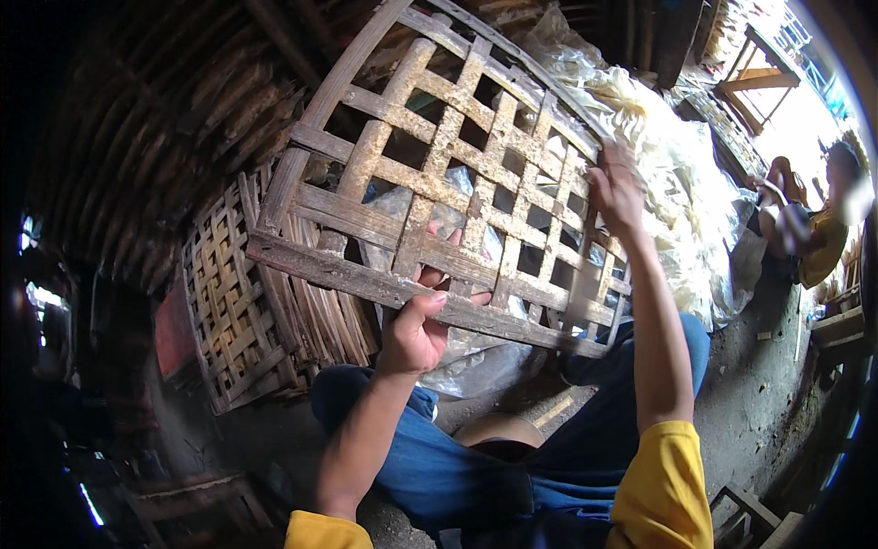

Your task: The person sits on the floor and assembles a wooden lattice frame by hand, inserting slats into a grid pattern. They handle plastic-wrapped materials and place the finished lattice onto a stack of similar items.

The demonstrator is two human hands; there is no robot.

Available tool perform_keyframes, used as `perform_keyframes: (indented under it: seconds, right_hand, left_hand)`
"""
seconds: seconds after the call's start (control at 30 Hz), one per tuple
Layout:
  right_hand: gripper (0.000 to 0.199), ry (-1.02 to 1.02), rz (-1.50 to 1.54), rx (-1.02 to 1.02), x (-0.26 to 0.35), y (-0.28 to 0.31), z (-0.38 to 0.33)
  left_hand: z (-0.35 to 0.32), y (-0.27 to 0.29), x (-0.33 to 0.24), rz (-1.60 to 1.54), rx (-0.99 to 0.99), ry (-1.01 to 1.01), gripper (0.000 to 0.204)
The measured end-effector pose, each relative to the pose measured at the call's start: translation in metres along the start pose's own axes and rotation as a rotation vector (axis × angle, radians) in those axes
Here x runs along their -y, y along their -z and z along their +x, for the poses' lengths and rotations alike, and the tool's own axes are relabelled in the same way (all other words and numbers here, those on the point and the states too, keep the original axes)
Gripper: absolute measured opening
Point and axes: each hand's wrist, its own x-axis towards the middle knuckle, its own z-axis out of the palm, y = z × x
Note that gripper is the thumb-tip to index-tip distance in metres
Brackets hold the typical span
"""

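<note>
Tilted up in front of me is a woven bamboo rack (455, 195), an open lattice in a weathered wooden frame. Pale, crusty residue coats many of its slats. My left hand (418, 331) is closed on the rack's lower rail, thumb on the near side and fingers showing through the gaps. At the rack's right side is my right hand (619, 190), its fingers smeared by motion. A blurred grey strip (580, 291) hangs below that hand across the lattice; I cannot make out what it is or whether the hand holds it.
Several similar racks (233, 297) lean in a stack at the left. Crumpled clear plastic (672, 183) with pale material heaps behind the rack to the right. Another person (823, 224) in yellow sits at the far right, near wooden pieces (837, 325). My knees are bent beneath the rack.
</note>
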Motion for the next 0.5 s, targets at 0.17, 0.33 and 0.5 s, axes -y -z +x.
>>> perform_keyframes:
  seconds: [0.17,0.33,0.5]
  right_hand:
    - [0.073,-0.123,-0.347,-0.399,-0.042,-0.001,0.002]
    - [0.078,0.679,-0.003,-0.061,0.139,-0.007,-0.051]
    - [0.060,0.747,-0.053,0.099,0.135,-0.033,-0.048]
  left_hand:
    - [0.005,0.000,0.005,-0.046,0.026,0.012,0.087]
    - [0.010,-0.004,0.010,0.006,-0.037,-0.015,0.070]
    - [0.013,0.002,0.001,-0.040,-0.067,-0.055,0.077]
